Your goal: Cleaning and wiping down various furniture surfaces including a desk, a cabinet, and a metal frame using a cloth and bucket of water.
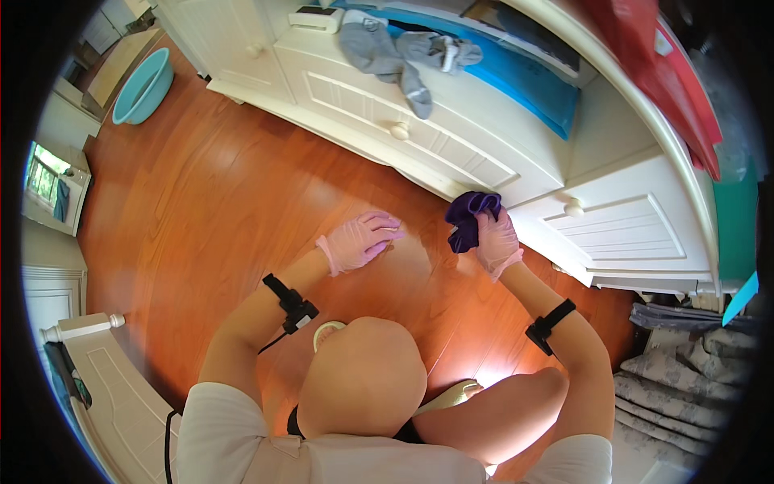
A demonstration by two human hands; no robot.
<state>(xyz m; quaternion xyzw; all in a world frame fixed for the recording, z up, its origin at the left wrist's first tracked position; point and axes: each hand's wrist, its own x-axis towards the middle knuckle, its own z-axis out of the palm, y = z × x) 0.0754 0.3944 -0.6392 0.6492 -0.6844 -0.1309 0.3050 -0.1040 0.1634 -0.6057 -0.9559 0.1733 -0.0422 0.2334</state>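
A crumpled dark purple cloth (465, 237) is gripped in my right hand (497, 241), which wears a thin pink glove. The cloth is held close to the lower edge of the white cabinet (363, 130), by the drawer front; whether it touches the cabinet is not clear. My left hand (358, 243), gloved in the same pink, is low over the reddish-brown wood floor (230, 199). Its fingers are bent a little, with the thumb apart, and I see nothing held in them. A glossy, wet-looking patch shows on the boards between the two hands.
Grey socks (387, 51) hang over the cabinet top, beside a blue plastic sheet or bag (520, 91). Round drawer knobs (400, 130) stick out. Far left lies a turquoise basin (144, 91). A white carved panel (115, 387) stands at lower left, folded patterned fabric (677, 387) at right.
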